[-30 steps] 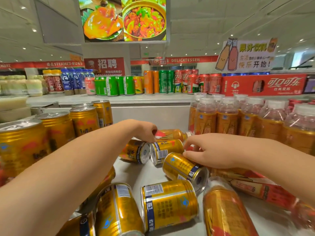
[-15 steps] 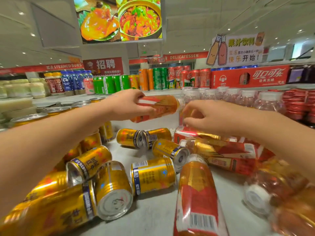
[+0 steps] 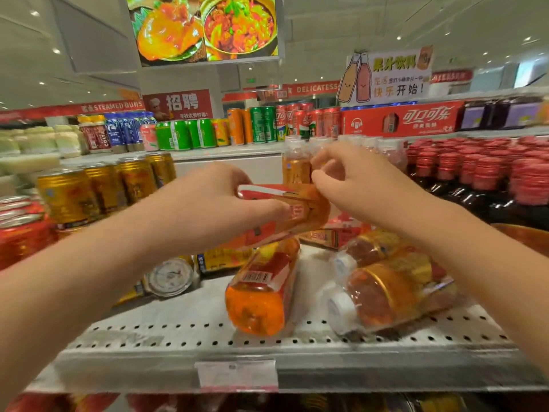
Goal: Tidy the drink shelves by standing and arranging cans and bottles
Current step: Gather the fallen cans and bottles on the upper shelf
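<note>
Directly below the amber plastic bottle with a red label, fallen bottles of the same kind crowd the perforated grey metal shelf; its front strip, nearer than the bottle, is bare. Upright gold metal cans stand to its left. The left hand grasps the tilted bottle. The right hand, fingers curled, meets its end; whether it grips is unclear.

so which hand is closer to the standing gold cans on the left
Left. The left hand, gripping a tilted bottle, is right of the gold cans; the right hand is farther right, at that bottle's far end.
</note>
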### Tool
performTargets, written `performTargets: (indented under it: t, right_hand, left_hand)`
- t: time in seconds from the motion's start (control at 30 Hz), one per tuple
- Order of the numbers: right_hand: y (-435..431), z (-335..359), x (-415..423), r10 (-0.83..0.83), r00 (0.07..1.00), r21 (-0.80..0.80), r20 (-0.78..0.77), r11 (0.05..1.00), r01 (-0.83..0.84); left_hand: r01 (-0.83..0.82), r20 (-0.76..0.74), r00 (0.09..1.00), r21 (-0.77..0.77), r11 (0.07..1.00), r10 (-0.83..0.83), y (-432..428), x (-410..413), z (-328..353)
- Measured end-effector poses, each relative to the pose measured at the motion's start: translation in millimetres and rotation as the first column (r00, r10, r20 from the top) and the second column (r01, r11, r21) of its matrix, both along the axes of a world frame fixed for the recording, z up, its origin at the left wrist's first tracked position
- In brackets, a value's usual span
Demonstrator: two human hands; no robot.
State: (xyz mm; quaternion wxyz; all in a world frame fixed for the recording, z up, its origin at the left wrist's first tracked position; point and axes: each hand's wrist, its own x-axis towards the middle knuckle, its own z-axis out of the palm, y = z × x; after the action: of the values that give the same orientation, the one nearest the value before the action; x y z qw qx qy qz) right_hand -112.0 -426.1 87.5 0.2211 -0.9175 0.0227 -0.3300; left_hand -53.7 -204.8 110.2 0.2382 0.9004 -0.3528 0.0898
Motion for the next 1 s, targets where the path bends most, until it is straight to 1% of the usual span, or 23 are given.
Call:
performTargets:
  t: [0.1,0.2,0.27,0.4,0.47,0.5,0.63,0.7,0.77,0.83,0.93,1.0]
  right_hand:
    - [7,-5,-16,-0.029,0.999,0.026,-0.030,0.999,0.030]
    - [14,-8,-33,-0.058,0.998,0.033,-0.032,0.998,0.059]
    - [16,-13,-42,-0.078,0.996,0.022,-0.032,0.997,0.079]
    - [14,-28,-52,-0.083,0.995,0.031,-0.055,0.996,0.085]
    - [10,-36,-54,-0.068,0.995,0.039,-0.077,0.997,0.071]
    - [7,-40,-54,-0.065,0.994,0.028,-0.091,0.997,0.068]
    - [-5,-43,-49,-0.019,0.984,-0.008,-0.175,1.000,0.018]
    - [-8,-43,-46,0.041,0.968,-0.048,-0.247,0.997,-0.055]
    - [-8,-44,-44,0.109,0.943,-0.085,-0.315,0.986,-0.142]
    - [-6,-44,-40,0.164,0.922,-0.106,-0.351,0.971,-0.213]
    - [-5,-43,-35,0.204,0.905,-0.122,-0.374,0.956,-0.266]
    - [-5,-44,-33,0.208,0.898,-0.124,-0.388,0.954,-0.274]
  left_hand:
    - [-0.042,0.125,0.992,0.127,0.991,0.026,-18,-18,-5]
    - [-0.045,0.280,0.960,0.200,0.979,-0.014,-38,-29,-15]
    - [-0.048,0.363,0.931,0.211,0.976,-0.033,-48,-33,-22]
    - [-0.081,0.445,0.895,0.195,0.977,-0.015,-58,-38,-36]
    - [-0.089,0.449,0.893,0.190,0.978,-0.006,-57,-41,-40]
    - [-0.074,0.427,0.904,0.201,0.977,-0.019,-55,-41,-43]
    - [0.067,0.291,0.942,0.317,0.946,-0.164,-40,-37,-62]
    - [0.124,0.241,0.949,0.305,0.944,-0.202,-30,-33,-70]
    - [0.150,0.198,0.959,0.258,0.954,-0.204,-22,-31,-77]
    - [0.159,0.205,0.956,0.229,0.960,-0.207,-16,-31,-83]
    - [0.154,0.309,0.924,0.238,0.959,-0.225,-1,-30,-90]
    - [0.113,0.345,0.923,0.178,0.978,-0.169,15,-29,-94]
